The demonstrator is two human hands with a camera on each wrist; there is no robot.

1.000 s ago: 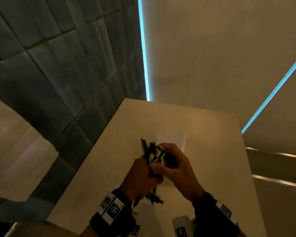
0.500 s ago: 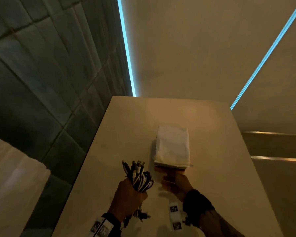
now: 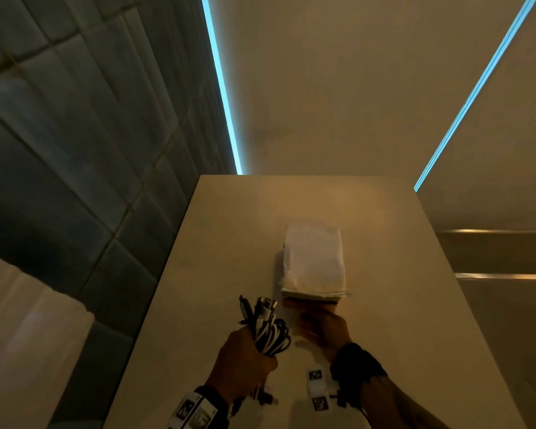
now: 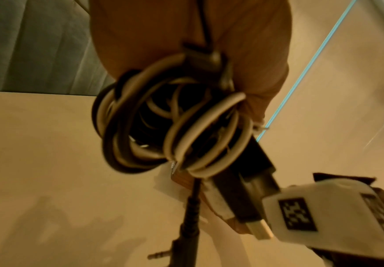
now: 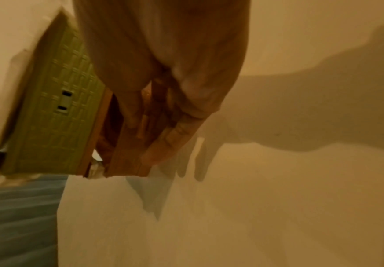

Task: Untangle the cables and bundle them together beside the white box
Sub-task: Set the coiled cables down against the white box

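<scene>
A bundle of black and white cables (image 3: pixel 268 331) is gripped in my left hand (image 3: pixel 245 360), held just above the beige table (image 3: pixel 229 243), near and left of the white box (image 3: pixel 314 258). The left wrist view shows the coiled cables (image 4: pixel 163 126) under my left hand (image 4: pixel 186 36), with a black jack plug (image 4: pixel 188 225) dangling. My right hand (image 3: pixel 324 331) is at the box's near end. In the right wrist view my right hand (image 5: pixel 163 72) pinches a brown flap beside the box's green end face (image 5: pixel 53 117).
A grey tiled wall (image 3: pixel 75 150) runs along the table's left edge. A pale padded object (image 3: pixel 19 335) sits low on the left. Right of the table are metal rails (image 3: pixel 502 252). Bare tabletop lies left of and beyond the box.
A second ago both hands held the cables in front of the box. My right hand has let go and moved to the box's near end; my left hand holds the bundle alone.
</scene>
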